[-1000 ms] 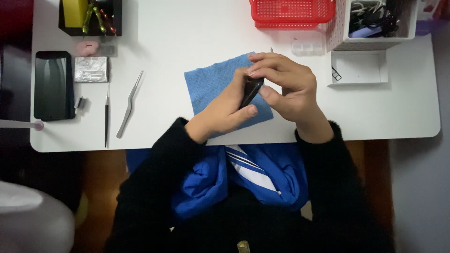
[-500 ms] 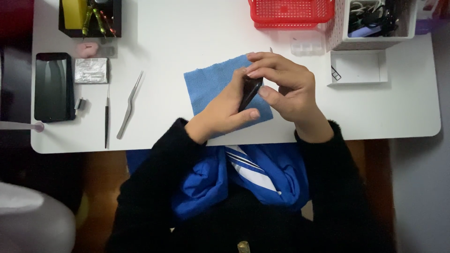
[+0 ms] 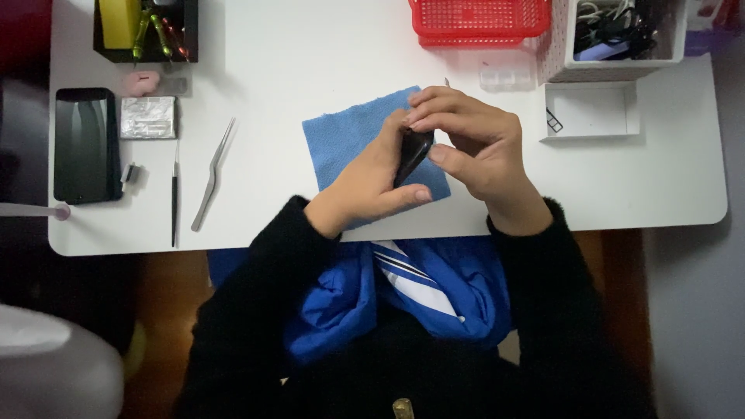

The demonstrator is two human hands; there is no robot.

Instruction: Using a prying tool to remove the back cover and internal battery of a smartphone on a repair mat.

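A small black flat device (image 3: 412,154) stands on edge between both my hands, above a blue cloth (image 3: 343,138) spread on the white table (image 3: 310,54). My left hand (image 3: 371,183) cradles it from below and the left, thumb along its lower end. My right hand (image 3: 475,145) grips its upper end, fingers curled over the top. Most of the device is hidden by my fingers.
At the left lie bent metal tweezers (image 3: 212,175), a thin dark tool (image 3: 174,194), a foil packet (image 3: 149,117) and a black phone (image 3: 84,144). A black organiser (image 3: 145,29) stands back left, a red basket (image 3: 479,19) at the back, white boxes (image 3: 593,111) back right.
Nothing has clearly changed: both hands stay on the black device over the cloth, with only slight finger shifts.
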